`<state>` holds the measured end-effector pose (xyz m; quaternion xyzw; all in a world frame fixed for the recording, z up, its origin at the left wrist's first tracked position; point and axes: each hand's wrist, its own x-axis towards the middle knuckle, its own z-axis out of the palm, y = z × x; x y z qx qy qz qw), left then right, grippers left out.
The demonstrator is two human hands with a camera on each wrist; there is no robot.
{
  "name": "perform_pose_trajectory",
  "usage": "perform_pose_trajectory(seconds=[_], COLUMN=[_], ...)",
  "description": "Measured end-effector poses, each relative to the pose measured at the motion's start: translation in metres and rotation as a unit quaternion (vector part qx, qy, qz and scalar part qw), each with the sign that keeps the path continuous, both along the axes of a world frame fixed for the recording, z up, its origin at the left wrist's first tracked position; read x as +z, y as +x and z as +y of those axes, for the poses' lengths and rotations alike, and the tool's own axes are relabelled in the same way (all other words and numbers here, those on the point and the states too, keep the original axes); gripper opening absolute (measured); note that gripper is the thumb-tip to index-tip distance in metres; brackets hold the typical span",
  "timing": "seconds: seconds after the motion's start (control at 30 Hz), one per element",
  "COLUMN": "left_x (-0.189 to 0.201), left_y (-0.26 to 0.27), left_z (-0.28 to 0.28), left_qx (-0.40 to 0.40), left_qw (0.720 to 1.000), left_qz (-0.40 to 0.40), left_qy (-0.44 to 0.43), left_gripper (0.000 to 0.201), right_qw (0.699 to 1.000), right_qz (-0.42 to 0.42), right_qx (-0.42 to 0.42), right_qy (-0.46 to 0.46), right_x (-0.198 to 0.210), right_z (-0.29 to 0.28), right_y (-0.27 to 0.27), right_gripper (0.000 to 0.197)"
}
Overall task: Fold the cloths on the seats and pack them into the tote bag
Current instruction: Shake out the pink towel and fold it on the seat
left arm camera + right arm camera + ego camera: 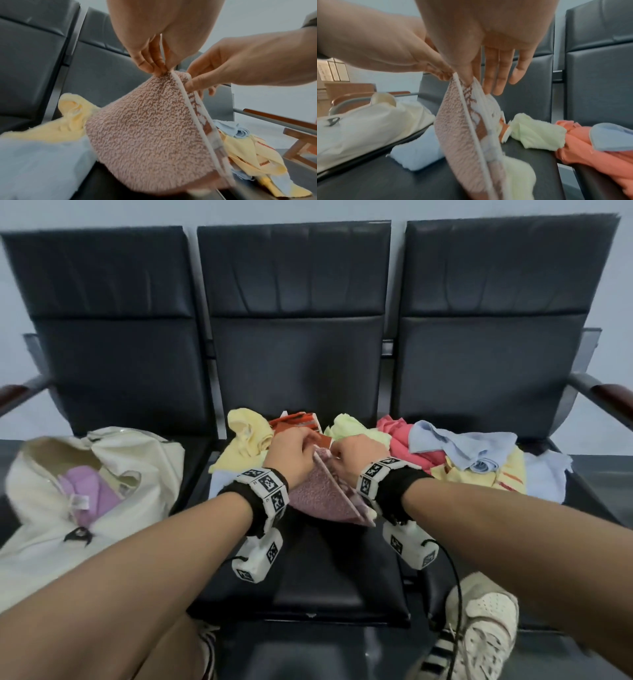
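Observation:
Over the middle seat [308,559] both hands hold up a pinkish-brown terry cloth [320,491] with a white hem, folded so it hangs in a triangle. My left hand [308,440] pinches its top corner, fingers [150,65] bunched on the fabric [150,128]. My right hand [337,453] pinches the same corner from the other side between thumb and forefinger [467,79], its other fingers straight; the cloth [458,135] hangs below. The cream tote bag [102,460] lies open on the left seat with a purple cloth [89,491] inside.
Loose cloths are heaped at the back of the middle and right seats: yellow [246,436], orange [298,422], pale green [346,426], coral [397,436], light blue [455,450]. A pale blue one [219,481] lies left of my hands. Armrests flank the row.

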<state>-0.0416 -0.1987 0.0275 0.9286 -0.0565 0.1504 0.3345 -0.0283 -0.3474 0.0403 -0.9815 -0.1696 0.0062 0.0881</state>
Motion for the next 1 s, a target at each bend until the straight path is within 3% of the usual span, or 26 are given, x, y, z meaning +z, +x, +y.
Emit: perform_pose_trajectory(seconds=[0.2, 0.37, 0.57, 0.73, 0.8, 0.87, 1.0], left_x=[0.051, 0.08, 0.116, 0.14, 0.152, 0.16, 0.166], left_y=[-0.002, -0.006, -0.019, -0.034, -0.043, -0.051, -0.062], left_z=[0.018, 0.044, 0.053, 0.033, 0.024, 0.022, 0.026], left_qx=[0.035, 0.091, 0.108, -0.011, -0.057, -0.077, -0.059], left_qw=[0.997, 0.988, 0.973, 0.997, 0.998, 0.997, 0.997], left_qz=[0.009, 0.043, 0.101, 0.042, 0.016, -0.005, 0.02], left_qy=[0.071, 0.115, 0.177, 0.069, 0.03, 0.019, 0.034], left_gripper=[0.026, 0.034, 0.028, 0.065, 0.07, 0.057, 0.005], right_qw=[0.996, 0.992, 0.982, 0.967, 0.959, 0.951, 0.944], right_qz=[-0.027, -0.051, -0.086, -0.121, -0.121, -0.126, -0.125], right_qx=[-0.034, -0.075, -0.071, -0.049, -0.031, -0.027, -0.066], right_qy=[0.078, 0.088, 0.153, 0.221, 0.254, 0.28, 0.299], right_x=[0.06, 0.101, 0.153, 0.177, 0.182, 0.186, 0.179], right_z=[-0.018, -0.033, -0.025, -0.007, -0.003, -0.003, -0.011], right_y=[0.007, 0.002, -0.021, -0.049, -0.061, -0.073, -0.089], right_gripper=[0.027, 0.027, 0.026, 0.028, 0.026, 0.024, 0.025])
